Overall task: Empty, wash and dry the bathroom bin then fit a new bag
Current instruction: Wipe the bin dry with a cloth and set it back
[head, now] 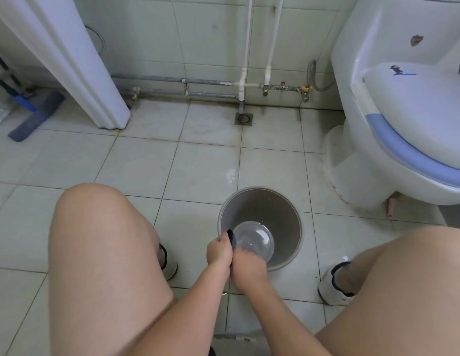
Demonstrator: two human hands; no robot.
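Note:
A grey round bin (277, 209) stands upright on the floor tiles between my knees, its pale bottom (254, 240) showing inside. My left hand (220, 251) and my right hand (248, 265) are pressed together over the bin's near rim. Both grip a dark rolled item (232, 238), perhaps a bag or cloth, whose end sticks up beside my left fingers. I cannot tell exactly what the item is.
A white toilet (403, 119) with a blue seat edge stands at right. A basin pedestal (95, 73) is at back left, a flat mop (36, 114) beside it. Wall pipes (187, 92) and a floor drain (244, 118) lie at the back. My shoes (337, 286) flank the bin.

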